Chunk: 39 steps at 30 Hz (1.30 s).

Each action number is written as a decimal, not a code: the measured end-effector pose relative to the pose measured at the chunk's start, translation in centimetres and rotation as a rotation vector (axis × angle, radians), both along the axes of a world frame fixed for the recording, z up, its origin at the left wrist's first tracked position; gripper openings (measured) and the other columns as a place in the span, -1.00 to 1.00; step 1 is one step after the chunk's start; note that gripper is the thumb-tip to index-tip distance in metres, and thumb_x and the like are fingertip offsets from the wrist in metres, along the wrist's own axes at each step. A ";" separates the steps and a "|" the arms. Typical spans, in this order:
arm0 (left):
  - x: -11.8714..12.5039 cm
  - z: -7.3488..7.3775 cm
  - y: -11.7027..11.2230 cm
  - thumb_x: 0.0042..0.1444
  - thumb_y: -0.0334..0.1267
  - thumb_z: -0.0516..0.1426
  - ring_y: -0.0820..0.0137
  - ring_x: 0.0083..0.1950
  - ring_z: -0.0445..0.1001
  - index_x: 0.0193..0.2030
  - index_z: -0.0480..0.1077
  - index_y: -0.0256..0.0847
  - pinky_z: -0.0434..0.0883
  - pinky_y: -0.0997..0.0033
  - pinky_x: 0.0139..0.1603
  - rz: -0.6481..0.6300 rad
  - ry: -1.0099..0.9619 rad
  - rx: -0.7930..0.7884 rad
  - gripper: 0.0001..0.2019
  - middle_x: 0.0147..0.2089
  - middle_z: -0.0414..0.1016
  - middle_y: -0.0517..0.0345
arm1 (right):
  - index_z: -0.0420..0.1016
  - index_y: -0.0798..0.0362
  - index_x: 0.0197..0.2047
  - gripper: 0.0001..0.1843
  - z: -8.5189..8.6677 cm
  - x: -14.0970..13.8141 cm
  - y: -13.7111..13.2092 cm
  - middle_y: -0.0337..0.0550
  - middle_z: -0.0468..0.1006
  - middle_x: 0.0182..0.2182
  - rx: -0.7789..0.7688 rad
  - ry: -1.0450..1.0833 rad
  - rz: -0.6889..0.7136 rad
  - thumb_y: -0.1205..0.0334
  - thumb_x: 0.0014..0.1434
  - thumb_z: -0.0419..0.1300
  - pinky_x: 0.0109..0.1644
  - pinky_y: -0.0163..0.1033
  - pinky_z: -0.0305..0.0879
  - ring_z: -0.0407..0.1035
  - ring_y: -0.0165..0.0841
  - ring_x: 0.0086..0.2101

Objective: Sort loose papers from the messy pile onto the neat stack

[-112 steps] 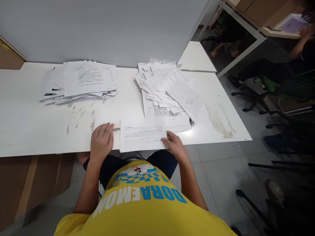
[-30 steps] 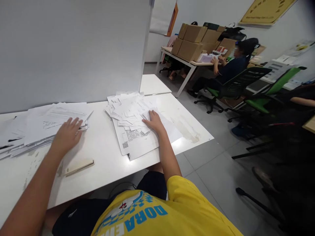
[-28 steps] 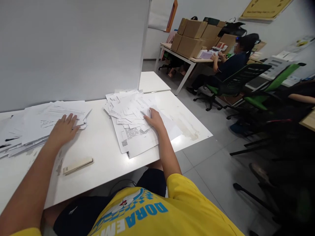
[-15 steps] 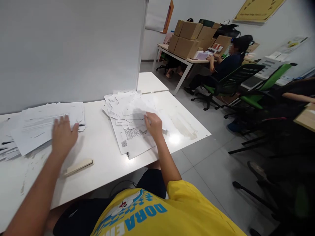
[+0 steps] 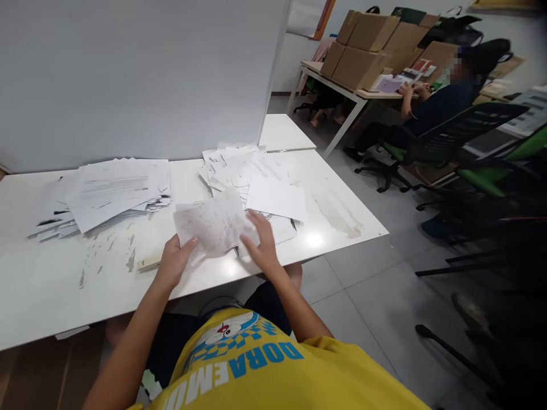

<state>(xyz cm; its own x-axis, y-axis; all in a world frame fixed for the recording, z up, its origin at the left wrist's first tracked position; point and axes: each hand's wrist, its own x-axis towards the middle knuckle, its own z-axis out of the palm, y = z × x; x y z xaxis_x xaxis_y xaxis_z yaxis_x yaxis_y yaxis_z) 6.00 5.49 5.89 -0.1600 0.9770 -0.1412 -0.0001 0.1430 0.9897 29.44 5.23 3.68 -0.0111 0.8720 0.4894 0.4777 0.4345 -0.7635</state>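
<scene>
I hold a creased sheet (image 5: 215,226) above the table (image 5: 51,285) edge. My left hand (image 5: 173,265) pinches its lower left corner; my right hand (image 5: 261,245) grips its right edge, fingers spread. Loose pile (image 5: 243,165) just behind it, stack (image 5: 106,193) far left, wood block (image 5: 149,262) beside my left hand.

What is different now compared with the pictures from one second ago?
The left hand left the left paper pile and the right hand left the right paper pile; both came toward the table's near edge and now hold one sheet. Both piles and the beige strip stayed put.
</scene>
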 end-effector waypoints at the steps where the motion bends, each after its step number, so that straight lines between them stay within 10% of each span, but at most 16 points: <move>1: -0.5 -0.5 -0.2 -0.17 0.13 0.37 0.04 0.08 0.54 -0.02 0.51 -0.28 0.47 0.00 0.15 -0.018 0.026 0.025 -0.37 0.02 0.60 -0.13 | 0.21 -0.10 0.36 -0.32 -0.1 0.8 0.6 0.01 0.28 0.35 -0.090 0.131 -0.049 -0.18 0.27 0.14 0.42 0.15 0.01 0.09 -0.11 0.36; 8: -0.2 -3.3 -2.7 -0.09 0.28 0.26 0.07 0.05 0.53 -0.03 0.50 -0.28 0.47 0.03 0.14 0.047 0.254 0.187 -0.32 -0.02 0.58 -0.14 | 0.28 -0.09 0.22 -0.19 -1.0 2.5 2.8 -0.01 0.45 0.15 -0.397 0.618 0.228 -0.19 -0.03 0.39 0.22 0.01 0.31 0.36 -0.09 0.13; 14: 1.6 -4.2 -4.4 0.07 0.16 0.22 0.14 0.14 0.48 0.18 0.31 -0.22 0.42 0.08 0.20 0.253 0.327 0.272 -0.35 0.10 0.48 -0.15 | 0.39 -0.03 -0.16 -0.63 -2.3 2.2 0.7 -0.12 0.55 -0.19 -0.385 0.504 0.168 -0.10 0.10 0.26 -0.01 -0.12 0.39 0.43 -0.19 -0.11; 23: -1.2 -2.9 -5.1 0.25 -0.11 0.07 0.22 0.12 0.45 0.31 0.18 -0.22 0.43 0.15 0.14 0.299 0.669 0.440 -0.49 0.08 0.43 -0.14 | 0.40 0.01 -0.11 -0.61 -0.7 3.6 -2.3 -0.25 0.54 -0.42 -0.717 0.383 0.121 0.01 0.02 0.22 -0.30 -0.26 0.28 0.40 -0.31 -0.39; 29: -5.5 -3.6 -6.3 0.26 -0.32 -0.02 0.07 0.27 0.33 0.21 0.38 -0.22 0.25 -0.05 0.32 0.022 1.187 0.545 -0.59 0.15 0.45 -0.18 | 0.42 0.02 -0.16 -0.61 -0.7 3.0 -2.9 -0.28 0.52 -0.48 -0.826 0.378 0.073 0.04 -0.06 0.24 -0.32 -0.25 0.26 0.38 -0.31 -0.43; 39: -5.6 -5.3 -6.9 0.26 -0.36 -0.02 0.04 0.36 0.26 0.34 0.27 -0.22 0.26 -0.09 0.34 -0.013 1.248 0.582 -0.50 0.25 0.40 -0.19 | 0.44 0.02 -0.15 -0.63 -1.0 2.6 -4.1 -0.25 0.57 -0.44 -0.879 0.412 0.086 0.07 -0.04 0.26 -0.28 -0.24 0.30 0.43 -0.29 -0.38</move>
